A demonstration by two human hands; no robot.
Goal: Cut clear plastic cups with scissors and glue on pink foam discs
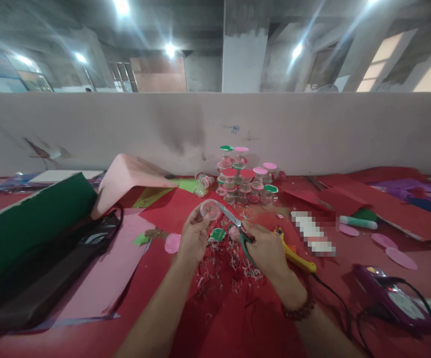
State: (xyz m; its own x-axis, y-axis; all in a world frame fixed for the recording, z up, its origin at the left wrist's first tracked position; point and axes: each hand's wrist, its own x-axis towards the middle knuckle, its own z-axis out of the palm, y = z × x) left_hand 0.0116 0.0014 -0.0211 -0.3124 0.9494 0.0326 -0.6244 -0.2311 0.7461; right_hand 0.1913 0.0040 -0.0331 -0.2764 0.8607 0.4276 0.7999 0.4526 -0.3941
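Note:
My left hand (pixel 193 237) is closed on a small clear plastic cup (pixel 210 209), held up over the red-covered table (pixel 238 318). My right hand (pixel 266 251) grips green-handled scissors (pixel 234 222), and the blades point up and left to the cup's rim. Paper scraps (pixel 230 261) lie scattered on the red sheet under both hands. A pink paper disc (pixel 172 243) rests just left of my left hand. Behind the hands stands a stack of small clear cups with red, pink and green lids (pixel 245 179).
A green paper roll (pixel 32 223), a black bag (pixel 66 263) and pink sheets (pixel 111 268) lie at left. A yellow tool (pixel 293 254), a green glue stick (pixel 357 222), pink discs (pixel 400 257) and a purple corded glue gun (pixel 387 296) lie at right. A low wall (pixel 215 129) runs behind.

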